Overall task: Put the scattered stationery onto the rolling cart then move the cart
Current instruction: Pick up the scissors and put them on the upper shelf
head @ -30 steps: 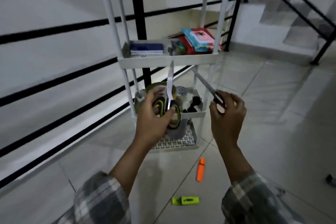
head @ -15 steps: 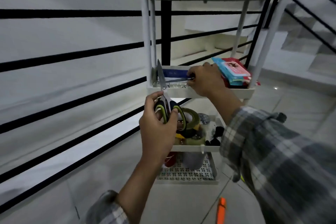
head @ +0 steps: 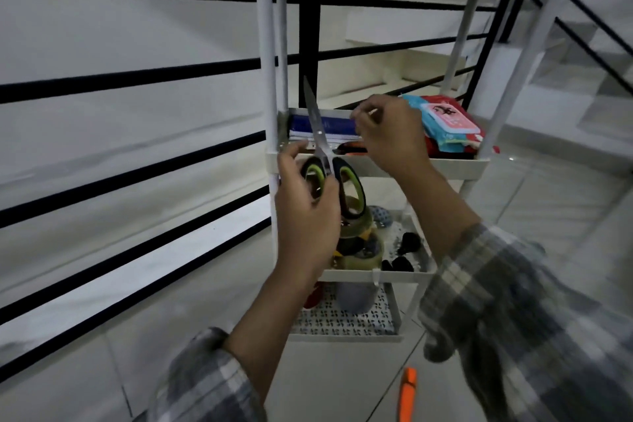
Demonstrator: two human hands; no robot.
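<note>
Scissors (head: 325, 161) in left hand (head: 305, 212), one pair

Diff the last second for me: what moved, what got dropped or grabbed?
The right hand carried a black-handled knife up from waist level onto the cart's middle shelf, beside the blue book; it hovers there now, and whether the knife is released cannot be told. The camera closed in on the cart. Unchanged: the left hand holds the scissors blades-up, and the orange marker lies on the floor.
</note>
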